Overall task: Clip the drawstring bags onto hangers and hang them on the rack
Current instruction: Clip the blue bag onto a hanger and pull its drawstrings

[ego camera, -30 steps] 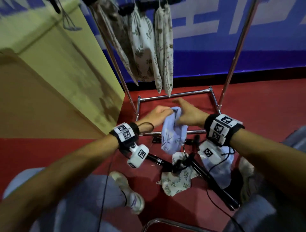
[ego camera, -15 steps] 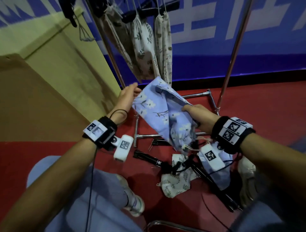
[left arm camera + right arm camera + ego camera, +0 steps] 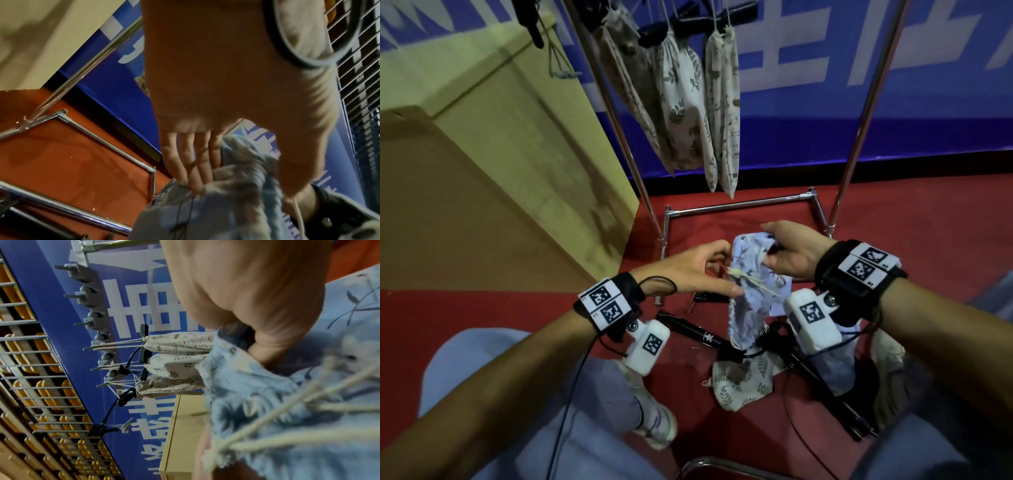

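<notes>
A light blue flower-print drawstring bag (image 3: 748, 301) hangs bunched between both hands above the red floor. My left hand (image 3: 727, 270) pinches its left edge near the cream drawstrings (image 3: 739, 274). In the left wrist view the bag's cloth (image 3: 205, 219) sits between its long fingers and thumb. My right hand (image 3: 774, 251) grips the bag's top edge with curled fingers. The right wrist view shows the bag (image 3: 267, 402) and its cords (image 3: 287, 410) close up. Black hangers (image 3: 702, 337) lie on the floor below. Three printed bags (image 3: 681, 102) hang on the rack (image 3: 859, 113).
A leaf-print bag (image 3: 739, 387) and another blue bag (image 3: 839, 371) lie on the floor among more hangers (image 3: 822, 383). The rack's base bar (image 3: 739, 205) runs just beyond my hands. A tan and yellow-green box (image 3: 482, 154) stands left. My shoe (image 3: 654, 421) is near.
Half a second ago the bag was spread wide and held higher, my left hand raised. Both hands have come down and together, and the bag is bunched between them.
</notes>
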Tool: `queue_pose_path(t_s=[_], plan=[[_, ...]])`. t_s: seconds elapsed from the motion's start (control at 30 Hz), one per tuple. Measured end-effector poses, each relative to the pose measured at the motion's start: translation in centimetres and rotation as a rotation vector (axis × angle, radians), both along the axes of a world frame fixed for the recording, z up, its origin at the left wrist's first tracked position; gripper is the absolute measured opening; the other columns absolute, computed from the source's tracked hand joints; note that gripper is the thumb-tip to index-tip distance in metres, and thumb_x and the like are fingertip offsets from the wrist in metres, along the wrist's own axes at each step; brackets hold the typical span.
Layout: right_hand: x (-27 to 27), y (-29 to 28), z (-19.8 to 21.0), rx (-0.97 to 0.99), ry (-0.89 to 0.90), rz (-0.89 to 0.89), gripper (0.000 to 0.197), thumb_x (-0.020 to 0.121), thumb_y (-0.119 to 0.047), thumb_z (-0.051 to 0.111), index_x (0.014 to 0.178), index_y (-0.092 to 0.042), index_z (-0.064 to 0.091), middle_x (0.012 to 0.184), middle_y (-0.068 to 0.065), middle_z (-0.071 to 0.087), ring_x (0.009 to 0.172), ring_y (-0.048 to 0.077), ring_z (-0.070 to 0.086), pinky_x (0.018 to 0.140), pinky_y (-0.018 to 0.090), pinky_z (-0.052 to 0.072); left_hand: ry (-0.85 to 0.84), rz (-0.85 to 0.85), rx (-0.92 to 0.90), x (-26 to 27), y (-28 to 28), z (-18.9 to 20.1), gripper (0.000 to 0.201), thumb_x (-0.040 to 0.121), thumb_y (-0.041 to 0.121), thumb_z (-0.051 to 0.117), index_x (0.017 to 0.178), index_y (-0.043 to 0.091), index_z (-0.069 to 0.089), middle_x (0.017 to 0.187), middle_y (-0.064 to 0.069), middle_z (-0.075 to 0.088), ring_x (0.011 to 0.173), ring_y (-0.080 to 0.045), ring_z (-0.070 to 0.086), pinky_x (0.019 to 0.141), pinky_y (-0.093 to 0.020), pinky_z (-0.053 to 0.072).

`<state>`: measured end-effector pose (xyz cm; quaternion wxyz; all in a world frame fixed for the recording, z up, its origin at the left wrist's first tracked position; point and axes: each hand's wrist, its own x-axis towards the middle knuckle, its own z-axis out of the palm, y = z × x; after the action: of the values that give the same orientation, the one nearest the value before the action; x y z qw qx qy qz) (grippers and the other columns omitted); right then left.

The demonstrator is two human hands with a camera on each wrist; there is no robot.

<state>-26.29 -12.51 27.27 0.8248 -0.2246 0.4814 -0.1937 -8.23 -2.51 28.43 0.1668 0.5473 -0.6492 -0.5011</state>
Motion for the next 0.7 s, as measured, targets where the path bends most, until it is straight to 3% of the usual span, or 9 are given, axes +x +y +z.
queue_pose_path(t_s=[0.07, 0.13, 0.2, 0.23, 0.3, 0.37, 0.47, 0.6, 0.7], plan=[[-0.2, 0.0, 0.3, 0.023, -0.065, -0.068, 0.039, 0.110, -0.021, 0.030, 0.090, 0.004, 0.053, 0.070, 0.014, 0.062, 0.059, 0.019, 0.064, 0.055, 0.033, 0.061, -0.037, 0.060, -0.089, -0.1, -0.1, -0.8, 0.044, 0.087, 0.024, 0.078, 0.125, 0.016, 0.056, 0.120, 0.008, 0.066, 0.116, -0.005, 0.061, 0.101, -0.022, 0.046], [-0.3, 0.0, 0.9, 0.061, -0.164, -0.110, 0.040, 0.110, -0.025, 0.034, 0.104, 0.007, 0.056, 0.098, 0.021, 0.067, 0.088, 0.026, 0.069, 0.070, 0.042, 0.062, -0.009, 0.153, -0.130, -0.1, -0.4, -1.5, 0.044, 0.090, 0.021, 0.074, 0.130, 0.017, 0.058, 0.126, 0.005, 0.067, 0.121, -0.009, 0.060, 0.105, -0.029, 0.046], [-0.3, -0.1, 1.1, 0.009, -0.164, -0.023, 0.035, 0.106, -0.035, 0.043, 0.095, -0.006, 0.060, 0.105, 0.018, 0.067, 0.099, 0.028, 0.069, 0.078, 0.045, 0.063, -0.008, 0.211, -0.153, 0.2, -0.8, -2.0, 0.037, 0.090, 0.026, 0.070, 0.124, 0.017, 0.063, 0.118, -0.003, 0.071, 0.112, -0.022, 0.067, 0.099, -0.041, 0.052], [-0.3, 0.1, 1.5, -0.052, -0.101, 0.082, 0.035, 0.102, -0.042, 0.047, 0.084, -0.014, 0.058, 0.094, 0.010, 0.068, 0.086, 0.023, 0.069, 0.071, 0.039, 0.061, -0.018, 0.245, -0.176, 0.4, -1.1, -2.3, 0.032, 0.089, 0.031, 0.066, 0.118, 0.016, 0.065, 0.110, -0.009, 0.073, 0.101, -0.028, 0.070, 0.090, -0.046, 0.055], [-0.3, 0.5, 1.7, -0.150, 0.029, 0.331, 0.042, 0.098, -0.054, 0.051, 0.069, -0.023, 0.051, 0.064, -0.003, 0.057, 0.053, 0.012, 0.056, 0.057, 0.027, 0.047, -0.021, 0.347, -0.205, 0.7, -1.5, -2.4, 0.029, 0.094, 0.031, 0.058, 0.112, 0.009, 0.067, 0.086, -0.011, 0.071, 0.070, -0.023, 0.063, 0.068, -0.036, 0.050], [-0.3, 0.8, 1.8, -0.135, 0.032, 0.523, 0.038, 0.092, -0.057, 0.061, 0.073, -0.025, 0.055, 0.066, -0.006, 0.058, 0.052, 0.008, 0.053, 0.056, 0.024, 0.046, -0.039, 0.444, -0.211, 1.1, -1.8, -2.5, 0.030, 0.097, 0.032, 0.056, 0.104, 0.006, 0.070, 0.071, -0.003, 0.061, 0.061, -0.013, 0.047, 0.060, -0.030, 0.036], [-0.6, 0.9, 1.6, -0.135, -0.053, 0.670, 0.020, 0.092, -0.035, 0.067, 0.095, -0.016, 0.065, 0.081, 0.001, 0.066, 0.050, 0.004, 0.050, 0.046, 0.015, 0.044, -0.144, 0.485, -0.223, 2.0, -1.6, -2.9, 0.033, 0.096, 0.035, 0.063, 0.077, 0.009, 0.070, 0.062, 0.001, 0.051, 0.057, -0.012, 0.040, 0.059, -0.030, 0.031], [-0.7, 0.4, 2.0, -0.040, -0.372, 0.247, 0.028, 0.095, -0.023, 0.061, 0.115, -0.004, 0.066, 0.098, 0.010, 0.072, 0.064, 0.010, 0.067, 0.057, 0.018, 0.056, -0.268, 0.490, -0.063, 1.3, -1.2, -2.1, 0.067, 0.096, 0.058, 0.052, 0.046, 0.020, 0.030, 0.043, 0.005, 0.027, 0.039, -0.011, 0.022, 0.046, -0.026, 0.017], [-0.7, -0.3, 1.3, -0.040, -0.406, -0.059, 0.050, 0.096, -0.033, 0.060, 0.134, -0.002, 0.051, 0.117, 0.018, 0.072, 0.096, 0.024, 0.074, 0.081, 0.033, 0.062, -0.284, 0.486, 0.115, 1.0, -0.8, -2.1, 0.059, 0.098, 0.067, 0.039, 0.057, 0.024, 0.040, 0.046, 0.007, 0.034, 0.041, -0.012, 0.031, 0.050, -0.027, 0.023]])
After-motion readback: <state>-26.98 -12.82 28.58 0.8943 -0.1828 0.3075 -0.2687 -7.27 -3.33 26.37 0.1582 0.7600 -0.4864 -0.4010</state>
